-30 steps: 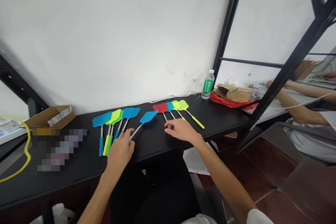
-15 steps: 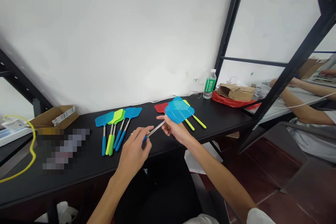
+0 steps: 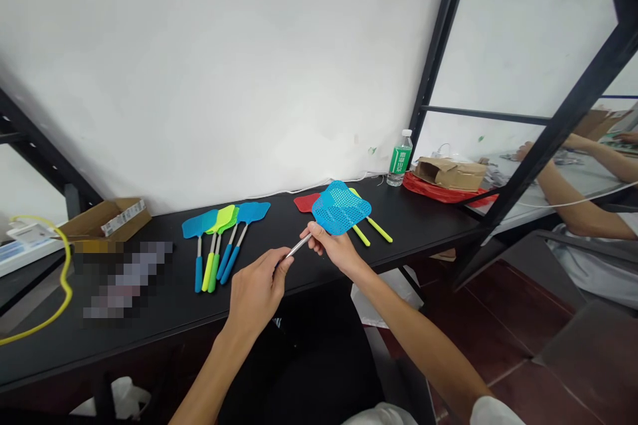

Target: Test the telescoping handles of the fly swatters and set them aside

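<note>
Both my hands hold one blue fly swatter (image 3: 340, 207) above the black table (image 3: 164, 309). My left hand (image 3: 258, 291) is closed round its handle end. My right hand (image 3: 333, 247) pinches the metal rod just below the blue mesh head. To the left, a group of blue and green swatters (image 3: 223, 234) lies on the table. Behind the lifted head lie a red swatter (image 3: 304, 202) and yellow-green ones (image 3: 371, 229), partly hidden.
A green-labelled water bottle (image 3: 399, 159) stands at the back right beside a brown paper bag (image 3: 451, 173) on red plastic. An open cardboard box (image 3: 107, 219) and a yellow cable (image 3: 60, 292) lie at left. Another person's arm (image 3: 573, 202) rests beyond the black rack post.
A blue swatter that lay on the table was picked up; my left hand took its handle and my right hand moved from the right-hand group to its rod. It now hangs above the table.
</note>
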A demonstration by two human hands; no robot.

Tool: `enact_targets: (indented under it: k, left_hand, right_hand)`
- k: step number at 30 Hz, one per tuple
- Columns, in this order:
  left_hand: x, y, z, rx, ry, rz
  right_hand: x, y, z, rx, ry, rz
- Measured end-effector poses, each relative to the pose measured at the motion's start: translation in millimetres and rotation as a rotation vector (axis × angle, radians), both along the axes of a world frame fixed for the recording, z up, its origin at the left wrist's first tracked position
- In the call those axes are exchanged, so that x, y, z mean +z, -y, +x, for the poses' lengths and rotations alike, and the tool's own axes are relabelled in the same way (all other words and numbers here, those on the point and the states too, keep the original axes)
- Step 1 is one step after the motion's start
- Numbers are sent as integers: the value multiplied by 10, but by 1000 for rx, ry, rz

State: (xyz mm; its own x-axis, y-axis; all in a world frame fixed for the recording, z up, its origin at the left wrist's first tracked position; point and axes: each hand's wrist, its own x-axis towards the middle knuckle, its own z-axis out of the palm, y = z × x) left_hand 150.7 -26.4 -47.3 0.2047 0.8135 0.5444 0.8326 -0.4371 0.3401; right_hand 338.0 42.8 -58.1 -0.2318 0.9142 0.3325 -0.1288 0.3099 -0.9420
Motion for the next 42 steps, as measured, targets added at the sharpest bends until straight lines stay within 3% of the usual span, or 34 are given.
enact_targets:
  k: [7,13,18,25,36,42]
  left_hand:
    - [7,3,16,-6,-32,-101]
    - [59,29,22,18,64,-96]
    - [60,25,-12,-5,109,-81]
    - [-3,-5,-29,-7,95,-19]
    - [-14,0,-49,52,40,202]
    - [39,-13,-16,51,74,149]
  right_hand:
    - [-2,-4,-18,-12,-17,34]
    - [55,11,52,86,-108,-67]
    - [79,-24,86,0,-224,-84]
    - [67,-9,79,-69,-110,0]
    - [58,35,26,-109,-66,-3]
    - [93,68,2,-66,-36,-40]
